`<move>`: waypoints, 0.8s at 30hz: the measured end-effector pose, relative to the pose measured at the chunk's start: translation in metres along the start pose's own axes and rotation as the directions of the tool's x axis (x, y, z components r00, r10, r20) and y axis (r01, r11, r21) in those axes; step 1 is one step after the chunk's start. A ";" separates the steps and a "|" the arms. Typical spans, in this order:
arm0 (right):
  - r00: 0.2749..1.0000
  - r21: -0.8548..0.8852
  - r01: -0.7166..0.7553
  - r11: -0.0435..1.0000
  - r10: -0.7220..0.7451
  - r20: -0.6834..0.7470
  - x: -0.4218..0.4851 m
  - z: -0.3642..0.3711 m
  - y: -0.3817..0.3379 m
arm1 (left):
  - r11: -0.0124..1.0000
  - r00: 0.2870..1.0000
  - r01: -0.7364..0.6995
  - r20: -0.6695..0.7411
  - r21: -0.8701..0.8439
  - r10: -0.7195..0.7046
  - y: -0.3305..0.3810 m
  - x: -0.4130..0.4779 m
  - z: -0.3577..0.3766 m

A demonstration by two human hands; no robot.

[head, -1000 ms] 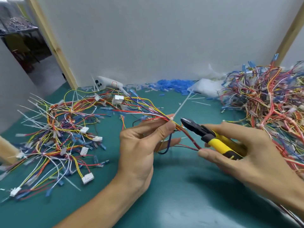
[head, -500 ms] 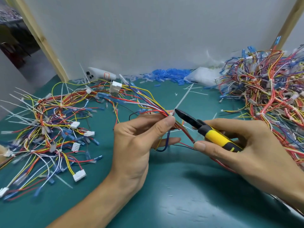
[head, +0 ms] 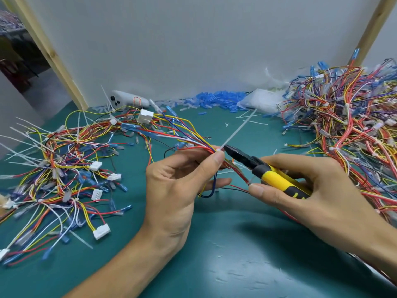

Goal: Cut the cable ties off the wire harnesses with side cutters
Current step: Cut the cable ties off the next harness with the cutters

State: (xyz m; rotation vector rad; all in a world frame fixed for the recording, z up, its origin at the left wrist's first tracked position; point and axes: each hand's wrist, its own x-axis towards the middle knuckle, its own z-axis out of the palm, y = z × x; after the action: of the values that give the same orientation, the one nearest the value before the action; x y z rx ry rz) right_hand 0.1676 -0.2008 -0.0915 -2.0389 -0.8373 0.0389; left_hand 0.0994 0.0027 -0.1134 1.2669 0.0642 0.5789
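Note:
My left hand (head: 178,181) pinches a wire harness (head: 189,136) of red, yellow and blue wires between thumb and forefinger, just above the green mat. A white cable tie (head: 236,131) wraps the bundle at my fingertips, its long tail pointing up and to the right. My right hand (head: 311,190) grips the side cutters (head: 266,173), which have yellow and black handles. The black jaws touch the tie's head right beside my left forefinger. Whether the jaws are around the tie I cannot tell.
A heap of harnesses with ties (head: 60,168) lies at the left. A larger tangle of harnesses (head: 348,130) fills the right side. Blue sleeves (head: 219,100), a clear bag (head: 262,102) and a white remote-like device (head: 129,101) sit along the white back wall. Green mat (head: 214,254) in front.
The side cutters have moved left and up, from a short gap beside the bundle to touching the cable tie at my left fingertips. My left hand keeps its hold on the harness.

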 end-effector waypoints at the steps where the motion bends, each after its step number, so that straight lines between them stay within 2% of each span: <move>1: 1.000 0.000 -0.003 1.000 0.003 0.002 0.000 0.000 0.000 | 1.000 1.000 -0.002 -0.002 0.001 0.002 0.000 0.000 -0.001; 9: 0.999 0.003 -0.037 0.999 0.037 0.012 0.000 -0.002 -0.001 | 1.000 1.000 -0.013 0.002 -0.007 0.013 -0.001 0.000 -0.001; 18: 1.000 0.029 -0.007 1.000 0.006 0.026 -0.001 -0.001 0.000 | 1.000 0.999 -0.015 0.040 -0.003 0.015 -0.002 0.000 -0.001; 24: 1.000 0.126 -0.027 0.992 0.026 0.007 -0.002 0.002 -0.002 | 0.999 0.999 -0.024 -0.030 0.039 0.025 -0.003 0.002 -0.002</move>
State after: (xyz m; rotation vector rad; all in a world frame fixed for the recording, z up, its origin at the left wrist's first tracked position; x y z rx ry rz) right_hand 0.1646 -0.2001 -0.0919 -1.9315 -0.7916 0.1097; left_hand 0.1015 0.0044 -0.1164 1.2979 0.0854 0.6208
